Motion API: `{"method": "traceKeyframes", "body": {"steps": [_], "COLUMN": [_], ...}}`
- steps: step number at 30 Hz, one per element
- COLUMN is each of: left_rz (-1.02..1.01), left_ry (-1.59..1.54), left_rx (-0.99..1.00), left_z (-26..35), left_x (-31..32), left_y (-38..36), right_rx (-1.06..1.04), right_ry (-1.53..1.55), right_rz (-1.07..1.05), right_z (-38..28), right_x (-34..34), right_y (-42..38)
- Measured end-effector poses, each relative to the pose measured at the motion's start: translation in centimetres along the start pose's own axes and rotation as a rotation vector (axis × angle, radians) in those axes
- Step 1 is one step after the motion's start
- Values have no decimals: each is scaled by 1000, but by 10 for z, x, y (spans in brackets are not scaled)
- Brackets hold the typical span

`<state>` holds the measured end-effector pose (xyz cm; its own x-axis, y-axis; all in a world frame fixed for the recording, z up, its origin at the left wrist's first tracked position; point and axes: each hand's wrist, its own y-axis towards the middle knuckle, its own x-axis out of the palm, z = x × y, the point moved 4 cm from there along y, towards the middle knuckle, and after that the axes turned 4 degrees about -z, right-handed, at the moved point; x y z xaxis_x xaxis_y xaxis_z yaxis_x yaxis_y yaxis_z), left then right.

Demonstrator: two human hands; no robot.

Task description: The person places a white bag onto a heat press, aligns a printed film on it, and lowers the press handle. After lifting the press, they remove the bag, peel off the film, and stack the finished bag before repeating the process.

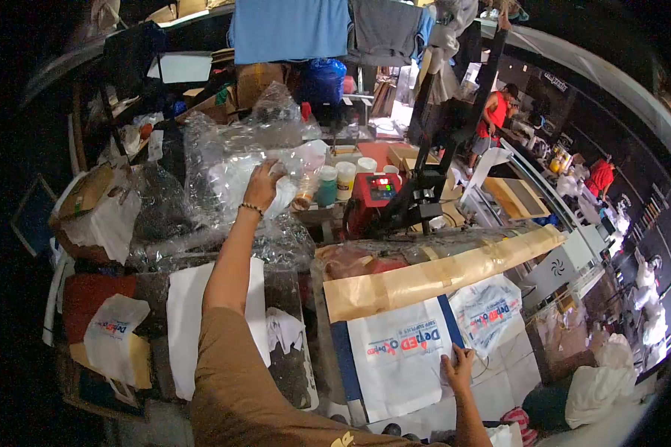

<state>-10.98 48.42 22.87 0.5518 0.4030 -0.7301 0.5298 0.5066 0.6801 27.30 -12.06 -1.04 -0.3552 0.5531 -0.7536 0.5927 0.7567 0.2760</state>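
Note:
My left hand (263, 182) reaches forward into a heap of clear plastic bags (231, 160) and grips a piece of the plastic; a bead bracelet circles that wrist. My right hand (457, 366) rests flat with spread fingers on the edge of a white printed bag (399, 350) with red and blue lettering. That bag lies on the bed of a heat press (337, 350), under a tan sheet (432, 274). A second printed bag (492, 309) lies just right of the first.
The red heat press controller (380, 190) and black press arm (432, 186) stand behind the bed. Jars (335, 182) sit by it. A stack of white cloth (183, 328) lies at left. Shirts hang above. Two people in red shirts (493, 119) stand at far right.

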Motion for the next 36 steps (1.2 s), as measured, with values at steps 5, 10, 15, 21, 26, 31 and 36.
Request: {"method": "traceKeyframes", "body": {"steps": [5, 10, 15, 21, 26, 31, 36], "left_rz": [53, -466, -367, -119, 2, -913, -1074], "left_ry": [151, 195, 143, -133, -418, -862, -1365], "left_rx": [88, -301, -662, -853, -865, 108, -234], "left_z": [38, 59, 2, 11, 38, 293, 145], "left_x": [14, 56, 234, 93, -76, -107, -221], "left_y": [-53, -120, -238, -174, -191, -303, -311], "right_rx": [-53, -53, -101, -80, -144, 813, -312], "right_ry": [-66, -17, -37, 18, 234, 1461, 534], "right_rz": [-10, -3, -44, -122, -235, -1287, -590], "right_z": [-3, 4, 17, 7, -112, -262, -299], "right_x": [2, 8, 7, -7, 9, 162, 194], "right_y": [-2, -3, 0, 7, 40, -5, 0]}}
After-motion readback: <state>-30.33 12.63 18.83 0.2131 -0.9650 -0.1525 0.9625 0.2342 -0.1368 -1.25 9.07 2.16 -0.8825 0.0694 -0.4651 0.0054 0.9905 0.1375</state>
